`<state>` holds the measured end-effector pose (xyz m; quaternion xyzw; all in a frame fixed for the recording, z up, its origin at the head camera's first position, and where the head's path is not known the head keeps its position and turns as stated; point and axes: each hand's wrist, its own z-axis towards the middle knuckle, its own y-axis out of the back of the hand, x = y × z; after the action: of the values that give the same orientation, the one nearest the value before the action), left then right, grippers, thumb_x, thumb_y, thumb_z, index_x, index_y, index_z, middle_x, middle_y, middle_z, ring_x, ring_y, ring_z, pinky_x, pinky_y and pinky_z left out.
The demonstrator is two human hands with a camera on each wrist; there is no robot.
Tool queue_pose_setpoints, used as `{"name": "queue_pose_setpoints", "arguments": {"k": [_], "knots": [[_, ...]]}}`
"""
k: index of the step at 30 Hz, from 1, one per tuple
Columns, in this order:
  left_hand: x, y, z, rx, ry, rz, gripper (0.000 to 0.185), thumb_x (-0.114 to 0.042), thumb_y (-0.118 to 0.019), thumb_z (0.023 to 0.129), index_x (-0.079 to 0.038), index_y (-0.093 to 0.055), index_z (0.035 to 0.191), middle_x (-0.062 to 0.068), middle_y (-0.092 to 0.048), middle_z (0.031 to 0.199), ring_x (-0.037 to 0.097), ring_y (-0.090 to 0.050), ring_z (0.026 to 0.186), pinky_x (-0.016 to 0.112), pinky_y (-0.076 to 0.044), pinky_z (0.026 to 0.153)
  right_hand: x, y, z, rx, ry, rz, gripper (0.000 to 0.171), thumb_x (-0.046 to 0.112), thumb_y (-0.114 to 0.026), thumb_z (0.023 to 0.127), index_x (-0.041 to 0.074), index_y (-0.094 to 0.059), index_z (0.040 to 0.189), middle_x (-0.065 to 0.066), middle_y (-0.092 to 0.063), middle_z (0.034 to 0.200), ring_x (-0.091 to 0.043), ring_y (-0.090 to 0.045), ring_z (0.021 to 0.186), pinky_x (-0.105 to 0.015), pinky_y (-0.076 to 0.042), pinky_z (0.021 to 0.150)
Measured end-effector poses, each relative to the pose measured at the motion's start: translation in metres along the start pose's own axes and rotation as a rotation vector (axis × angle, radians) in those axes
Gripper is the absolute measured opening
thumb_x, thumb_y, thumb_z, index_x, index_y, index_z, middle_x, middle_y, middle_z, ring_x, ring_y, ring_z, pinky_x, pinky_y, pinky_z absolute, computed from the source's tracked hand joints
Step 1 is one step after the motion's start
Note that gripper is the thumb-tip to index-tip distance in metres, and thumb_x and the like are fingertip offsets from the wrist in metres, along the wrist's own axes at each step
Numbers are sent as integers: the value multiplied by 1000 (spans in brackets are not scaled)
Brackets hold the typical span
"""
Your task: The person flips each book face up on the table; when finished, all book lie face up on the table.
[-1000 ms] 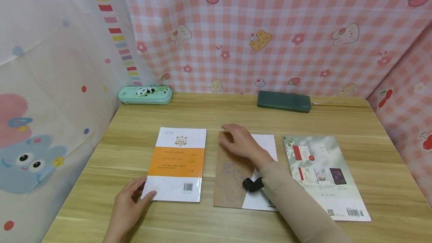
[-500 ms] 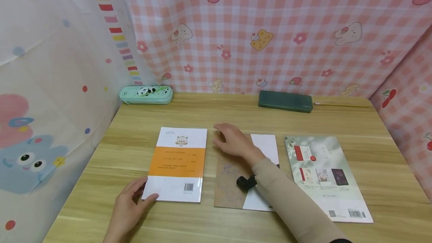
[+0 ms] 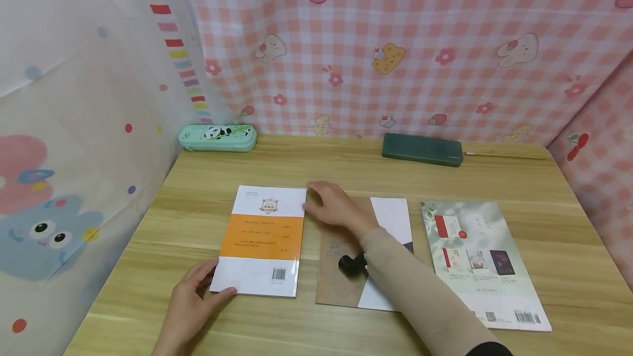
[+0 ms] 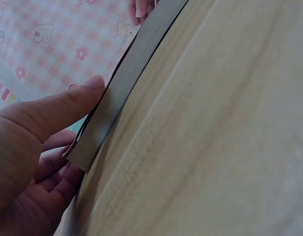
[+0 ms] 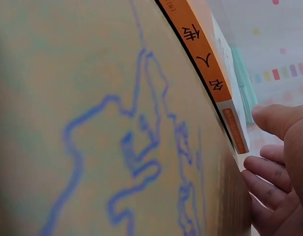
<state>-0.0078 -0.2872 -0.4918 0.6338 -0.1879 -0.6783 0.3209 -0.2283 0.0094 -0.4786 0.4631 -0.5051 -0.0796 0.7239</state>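
A white book with an orange band (image 3: 262,235) lies flat on the wooden table, back cover up. My left hand (image 3: 190,304) pinches its near left corner; in the left wrist view the thumb (image 4: 68,105) presses the cover edge, with fingers curled at the underside of the page block (image 4: 126,73). My right hand (image 3: 336,207) reaches over a brown and white book (image 3: 336,284) to the far right corner of the orange-banded one. The right wrist view has its thumb and loosely bent fingers around the end of the orange spine (image 5: 205,64), seemingly just short of it.
Right of the brown and white book lies a pale green magazine (image 3: 489,251). Along the table's back stand a mint panda pencil case (image 3: 217,139) and a dark green case (image 3: 422,150), beside a pencil (image 3: 506,155). Patterned curtains (image 3: 296,70) border the back and sides.
My right hand has moved left from above the brown and white book to the far right corner of the orange-banded book. My left hand stays at its corner. The view has shifted slightly.
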Motion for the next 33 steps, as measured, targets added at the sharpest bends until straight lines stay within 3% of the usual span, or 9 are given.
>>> {"name": "queue_pose_setpoints", "arguments": {"k": [6,10,16,23,28,33], "knots": [[-2,0,1,45,56,-32,82,-17,-96,67,7,-59,135,18,-60,131,29,-63,112,-1,-39,91,0,-3,8,-24,65,11,41,17,-64,100,-2,-59,136,-18,-60,138,-30,-53,132,-40,-40,115],[-3,0,1,47,43,-28,82,-8,-96,64,10,-58,135,20,-60,131,31,-62,114,0,-40,92,0,-4,10,-27,116,-16,30,5,-59,101,-1,-63,129,-18,-65,132,-30,-58,128,-41,-43,112],[-3,0,1,40,31,13,82,-6,-95,64,12,-57,134,22,-60,130,34,-62,115,-2,-37,91,-2,-5,9,-8,106,-21,38,0,-57,100,1,-60,138,-16,-61,139,-29,-54,133,-38,-40,115],[1,0,1,25,-18,78,81,-6,-95,64,13,-57,133,23,-61,129,38,-61,119,-6,-30,93,-9,-5,9,-40,154,12,41,-7,-64,92,0,-64,133,-15,-65,133,-27,-58,128,-37,-44,112],[1,0,0,16,-50,100,80,-5,-94,64,14,-57,133,24,-61,129,40,-60,119,-6,-26,93,-12,-3,9,-35,181,52,45,2,-79,87,1,-66,130,-13,-67,131,-25,-59,126,-36,-43,112],[1,1,-1,28,-60,102,80,-5,-93,67,13,-56,135,24,-60,130,41,-58,121,-6,-26,94,-15,0,10,-44,234,84,46,14,-81,87,4,-67,129,-10,-68,129,-23,-60,124,-35,-44,111]]}}
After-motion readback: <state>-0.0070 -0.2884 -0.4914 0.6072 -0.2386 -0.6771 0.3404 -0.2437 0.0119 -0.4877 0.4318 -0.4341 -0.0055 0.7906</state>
